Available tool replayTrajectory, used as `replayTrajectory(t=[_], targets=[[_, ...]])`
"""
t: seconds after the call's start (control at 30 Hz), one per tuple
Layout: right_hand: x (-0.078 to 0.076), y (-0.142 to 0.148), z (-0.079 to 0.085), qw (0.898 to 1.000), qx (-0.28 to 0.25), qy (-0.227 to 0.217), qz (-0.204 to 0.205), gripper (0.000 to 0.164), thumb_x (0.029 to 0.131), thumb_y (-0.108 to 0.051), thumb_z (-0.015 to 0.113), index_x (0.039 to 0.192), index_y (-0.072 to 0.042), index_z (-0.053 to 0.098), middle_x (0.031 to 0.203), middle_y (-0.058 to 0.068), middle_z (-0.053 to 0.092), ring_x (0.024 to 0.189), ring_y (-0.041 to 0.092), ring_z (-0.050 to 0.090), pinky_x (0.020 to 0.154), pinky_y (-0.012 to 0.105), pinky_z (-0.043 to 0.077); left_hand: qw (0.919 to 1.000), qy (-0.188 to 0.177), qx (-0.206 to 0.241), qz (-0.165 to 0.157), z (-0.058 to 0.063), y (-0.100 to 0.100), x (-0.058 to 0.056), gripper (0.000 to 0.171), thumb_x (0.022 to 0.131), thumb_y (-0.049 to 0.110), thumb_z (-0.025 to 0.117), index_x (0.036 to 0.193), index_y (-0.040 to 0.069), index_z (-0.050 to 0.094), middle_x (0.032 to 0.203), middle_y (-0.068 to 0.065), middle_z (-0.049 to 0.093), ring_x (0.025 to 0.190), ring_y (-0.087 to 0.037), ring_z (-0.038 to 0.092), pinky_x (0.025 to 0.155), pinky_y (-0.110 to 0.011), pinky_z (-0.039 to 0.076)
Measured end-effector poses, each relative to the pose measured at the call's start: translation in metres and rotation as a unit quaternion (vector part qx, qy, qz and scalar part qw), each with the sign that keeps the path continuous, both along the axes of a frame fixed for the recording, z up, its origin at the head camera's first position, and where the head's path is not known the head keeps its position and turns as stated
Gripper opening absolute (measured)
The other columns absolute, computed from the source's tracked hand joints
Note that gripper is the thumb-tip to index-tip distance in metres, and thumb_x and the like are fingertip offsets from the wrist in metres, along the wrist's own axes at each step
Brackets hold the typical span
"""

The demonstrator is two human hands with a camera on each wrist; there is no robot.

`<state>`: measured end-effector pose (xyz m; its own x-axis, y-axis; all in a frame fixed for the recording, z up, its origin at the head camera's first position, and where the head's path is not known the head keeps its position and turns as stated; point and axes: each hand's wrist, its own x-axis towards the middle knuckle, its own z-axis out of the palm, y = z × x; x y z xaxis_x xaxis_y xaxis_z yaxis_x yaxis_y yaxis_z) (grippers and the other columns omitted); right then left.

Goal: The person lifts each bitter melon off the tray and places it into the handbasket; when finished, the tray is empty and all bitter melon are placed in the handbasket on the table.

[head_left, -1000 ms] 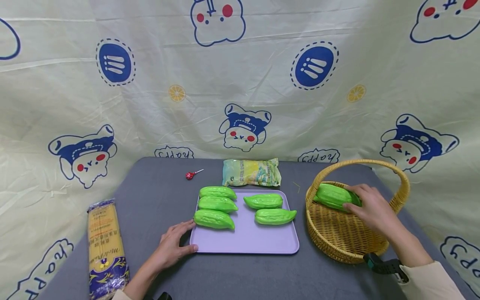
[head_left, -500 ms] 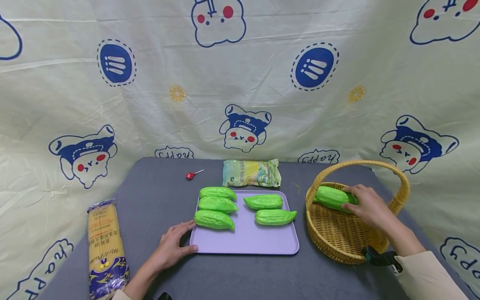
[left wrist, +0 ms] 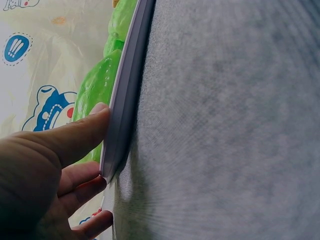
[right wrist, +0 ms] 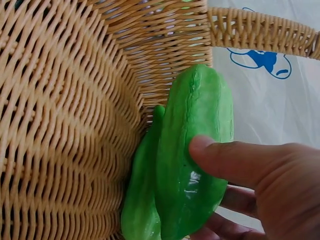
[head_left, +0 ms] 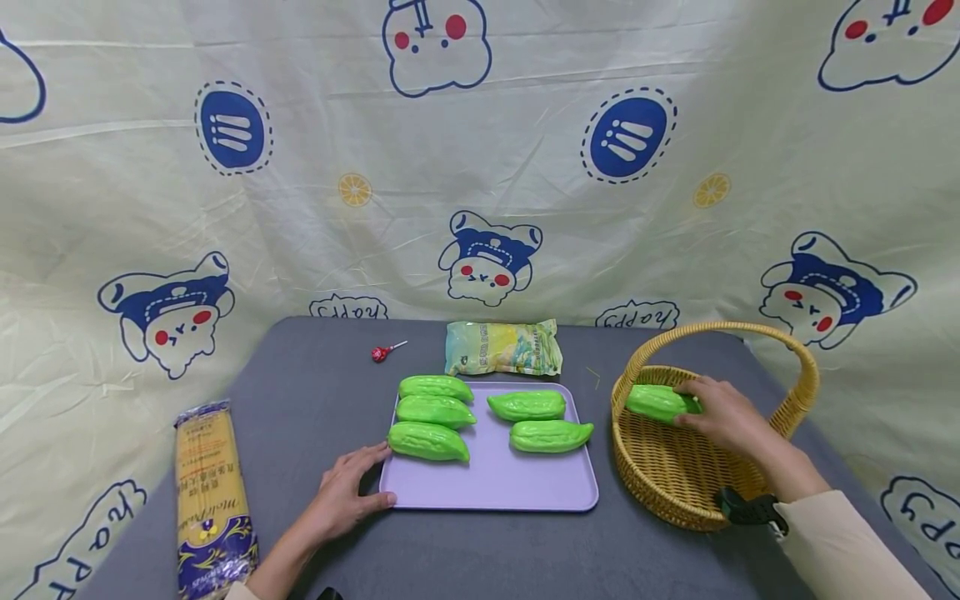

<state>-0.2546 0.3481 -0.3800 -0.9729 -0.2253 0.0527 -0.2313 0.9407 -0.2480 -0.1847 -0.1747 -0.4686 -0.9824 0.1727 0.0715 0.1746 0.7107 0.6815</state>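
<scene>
My right hand [head_left: 727, 417] grips a ridged green bitter melon [head_left: 660, 403] inside the wicker basket [head_left: 678, 467]. In the right wrist view, the thumb lies across the near side of this bitter melon [right wrist: 192, 115], with fingers behind it. A second bitter melon [right wrist: 142, 195] shows partly behind it, against the woven wall. My left hand [head_left: 348, 487] touches the left edge of a lilac tray [head_left: 495, 487], fingers spread. Up close in the left wrist view, the thumb and fingertips meet the tray's rim [left wrist: 122, 105]. Several bitter melons lie on the tray, three at left [head_left: 429, 440] and two at right [head_left: 551, 435].
Behind the tray lies a green-yellow packet [head_left: 502, 347], with a red lollipop [head_left: 381, 352] to its left. A long yellow and blue pasta packet [head_left: 213, 500] lies at the table's left. The basket's tall handle [head_left: 720, 327] arches over its opening. A printed cloth [head_left: 300, 167] hangs behind.
My right hand has moved slightly left and down within the basket, and the gripped bitter melon sits lower. The left hand and tray stay put.
</scene>
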Motion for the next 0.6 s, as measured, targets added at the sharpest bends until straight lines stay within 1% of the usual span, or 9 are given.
replayTrajectory(t=[0.1,0.2,0.37,0.6], targets=[[-0.0006,-0.0007,-0.0026,1.0,0.005,0.004,0.007,0.048,0.081,-0.024,0.071,0.118,0.003,0.058,0.117,0.028,0.056,0.102,0.046,0.052,0.077,0.056,0.043,1.0,0.001,0.001,0.001,-0.0003,0.0001,-0.0002,0.063,0.075,0.027,0.077,0.132,0.01,0.055,0.143,-0.008,0.049,0.132,-0.037,0.037,0.1,-0.061,0.024],[-0.0016,-0.0013,-0.0047,1.0,0.011,0.01,0.016,0.045,0.079,-0.022,0.072,0.114,0.004,0.061,0.115,0.028,0.058,0.101,0.046,0.053,0.078,0.055,0.044,1.0,0.003,0.002,0.001,-0.0007,0.0006,-0.0002,0.063,0.074,0.027,0.078,0.131,0.01,0.055,0.142,-0.008,0.05,0.132,-0.037,0.037,0.1,-0.061,0.024],[-0.0031,-0.0015,-0.0073,1.0,0.018,0.008,0.02,0.044,0.079,-0.022,0.072,0.114,0.003,0.061,0.115,0.028,0.059,0.104,0.047,0.054,0.083,0.058,0.042,1.0,0.005,0.008,0.003,-0.0005,0.0009,0.0003,0.063,0.074,0.026,0.078,0.131,0.01,0.055,0.142,-0.008,0.05,0.132,-0.037,0.037,0.101,-0.06,0.024],[-0.0049,-0.0005,-0.0093,0.999,0.023,0.001,0.025,0.044,0.079,-0.022,0.073,0.113,0.003,0.061,0.108,0.023,0.061,0.099,0.042,0.057,0.081,0.055,0.044,0.9998,0.018,0.006,0.001,-0.0003,0.001,0.0007,0.063,0.073,0.028,0.078,0.13,0.01,0.056,0.141,-0.009,0.051,0.131,-0.036,0.039,0.099,-0.059,0.025]])
